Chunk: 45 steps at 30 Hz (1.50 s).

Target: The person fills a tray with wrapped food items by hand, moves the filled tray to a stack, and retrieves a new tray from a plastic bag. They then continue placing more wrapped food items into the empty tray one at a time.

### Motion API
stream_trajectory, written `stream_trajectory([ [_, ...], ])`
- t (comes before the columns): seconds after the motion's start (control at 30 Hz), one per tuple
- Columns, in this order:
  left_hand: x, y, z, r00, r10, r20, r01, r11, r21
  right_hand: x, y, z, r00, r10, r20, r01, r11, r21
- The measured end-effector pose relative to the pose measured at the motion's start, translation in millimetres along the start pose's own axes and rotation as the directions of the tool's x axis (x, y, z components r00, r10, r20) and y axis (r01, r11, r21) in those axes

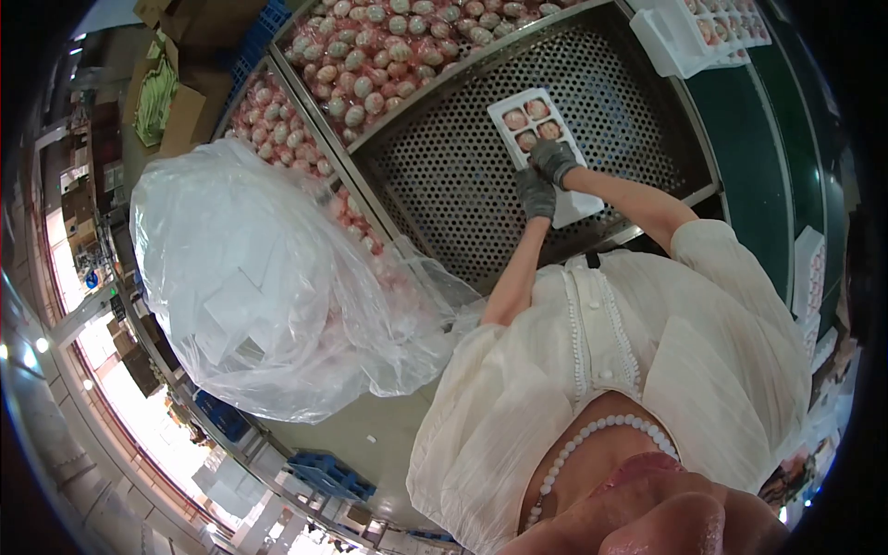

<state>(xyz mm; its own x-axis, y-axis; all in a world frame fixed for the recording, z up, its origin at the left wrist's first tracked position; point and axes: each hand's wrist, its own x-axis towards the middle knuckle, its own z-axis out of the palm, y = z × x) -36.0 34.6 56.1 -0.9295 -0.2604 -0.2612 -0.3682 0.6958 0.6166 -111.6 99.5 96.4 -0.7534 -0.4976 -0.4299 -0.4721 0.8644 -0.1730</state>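
Overlapping the white tray (577, 209), the left hand (536, 194) and right hand (554, 163) half-curl their fingers, any hold indiscernible.

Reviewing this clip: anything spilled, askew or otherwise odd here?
Nothing looks spilled, and what shows of the white egg tray looks intact. One small oddity: a white scrap lies alone on the floor near the clear plastic bag, like dropped litter, though it's too small to identify.

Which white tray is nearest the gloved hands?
The white tray over the perforated metal surface, with the left hand and right hand on it; the other white trays sit farther right.
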Motion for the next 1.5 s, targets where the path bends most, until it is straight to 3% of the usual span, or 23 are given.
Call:
stream_trajectory([
  [0.07,7.6,-13.9,7.0,0.997,0.080,-0.018,-0.077,0.990,0.118,-0.4,-5.9,0.5,0.998,-0.061,-0.012,0.060,0.996,-0.070],
  [0.13,22.6,-16.6,0.6,0.968,-0.038,0.249,-0.022,0.972,0.234,6.9,-9.4,8.8,1.000,-0.018,-0.013,0.017,0.993,-0.114],
  [0.2,29.2,-18.3,-11.9,0.985,0.057,0.163,-0.104,0.950,0.294,11.9,-8.3,15.9,0.999,-0.032,0.004,0.032,0.989,-0.145],
  [0.27,47.6,5.8,-44.5,0.808,-0.165,0.566,0.064,0.979,0.194,22.5,4.0,21.3,0.997,-0.047,0.067,0.053,0.994,-0.093],
  [0.33,35.7,-4.4,-35.2,0.899,-0.054,0.435,-0.009,0.990,0.141,35.0,24.2,17.6,0.978,-0.058,0.201,0.049,0.998,0.049],
  [0.4,13.8,9.1,-38.2,0.995,-0.073,-0.069,0.070,0.996,-0.051,40.0,45.2,2.8,0.986,-0.156,-0.052,0.163,0.969,0.188],
  [0.47,15.4,2.6,-17.8,0.992,-0.126,0.010,0.126,0.992,-0.009,54.3,62.4,-28.9,0.910,0.079,-0.408,0.176,0.816,0.551],
  [0.63,38.8,-22.2,6.7,0.955,-0.209,0.211,0.181,0.973,0.144,145.9,79.6,-127.1,0.743,0.161,-0.650,0.193,0.878,0.438],
  [0.73,48.1,-50.9,24.2,0.893,-0.165,0.419,0.232,0.966,-0.114,208.0,85.0,-135.8,0.878,0.209,-0.430,-0.094,0.957,0.274],
  [0.8,42.0,-38.0,6.9,0.916,-0.187,0.356,0.185,0.982,0.041,268.1,94.9,-97.9,0.961,0.276,0.000,-0.272,0.946,0.176],
  [0.9,38.5,-55.2,35.1,0.954,-0.164,0.252,0.151,0.986,0.068,285.4,79.1,-110.4,0.967,0.234,0.104,-0.236,0.972,0.010],
  [1.0,38.0,-76.7,59.4,0.938,-0.129,0.321,0.194,0.965,-0.179,312.7,91.0,-83.2,0.970,0.235,0.064,-0.234,0.972,-0.028],
  [1.07,34.9,-66.2,43.2,0.953,-0.137,0.269,0.187,0.968,-0.170,309.5,89.2,-92.4,0.882,0.447,0.146,-0.470,0.847,0.247],
  [1.13,35.1,-58.7,31.8,0.966,-0.123,0.228,0.148,0.984,-0.097,310.5,102.7,-86.0,0.902,0.428,0.050,-0.416,0.833,0.365],
  [1.17,34.0,-59.5,34.7,0.977,-0.102,0.188,0.108,0.994,-0.024,289.6,99.1,-106.6,0.911,0.386,0.149,-0.320,0.430,0.844],
  [1.2,37.0,-66.8,43.4,0.977,-0.098,0.188,0.105,0.994,-0.029,270.1,94.4,-125.0,0.934,0.296,0.200,-0.155,-0.167,0.974],
  [1.23,40.7,-84.0,61.9,0.965,-0.122,0.231,0.175,0.959,-0.223,290.0,110.9,-87.1,0.928,0.323,0.185,-0.053,-0.376,0.925],
  [1.27,36.8,-95.6,79.1,0.949,-0.139,0.284,0.250,0.881,-0.401,266.9,116.1,-83.8,0.925,0.329,0.191,-0.058,-0.374,0.926],
  [1.3,38.7,-75.2,56.8,0.943,-0.055,0.328,0.089,0.992,-0.089,239.5,120.6,-82.4,0.988,0.132,0.082,-0.007,-0.489,0.872],
  [1.33,44.1,-48.0,26.0,0.967,0.006,0.256,0.039,0.984,-0.173,211.6,121.5,-88.5,0.996,-0.056,-0.062,0.016,-0.599,0.800],
  [1.43,40.6,-31.0,-2.0,0.980,0.017,0.200,-0.009,0.999,-0.038,119.4,105.0,-85.6,0.986,-0.053,-0.156,0.090,-0.617,0.782],
  [1.47,26.7,-29.7,1.8,0.995,0.092,-0.037,-0.085,0.985,0.152,85.2,93.0,-83.3,0.983,-0.026,-0.181,0.125,-0.624,0.771],
  [1.5,22.4,-24.1,5.2,0.940,0.221,-0.262,-0.122,0.930,0.347,50.3,82.6,-84.7,0.965,0.005,-0.264,0.251,-0.321,0.913],
])
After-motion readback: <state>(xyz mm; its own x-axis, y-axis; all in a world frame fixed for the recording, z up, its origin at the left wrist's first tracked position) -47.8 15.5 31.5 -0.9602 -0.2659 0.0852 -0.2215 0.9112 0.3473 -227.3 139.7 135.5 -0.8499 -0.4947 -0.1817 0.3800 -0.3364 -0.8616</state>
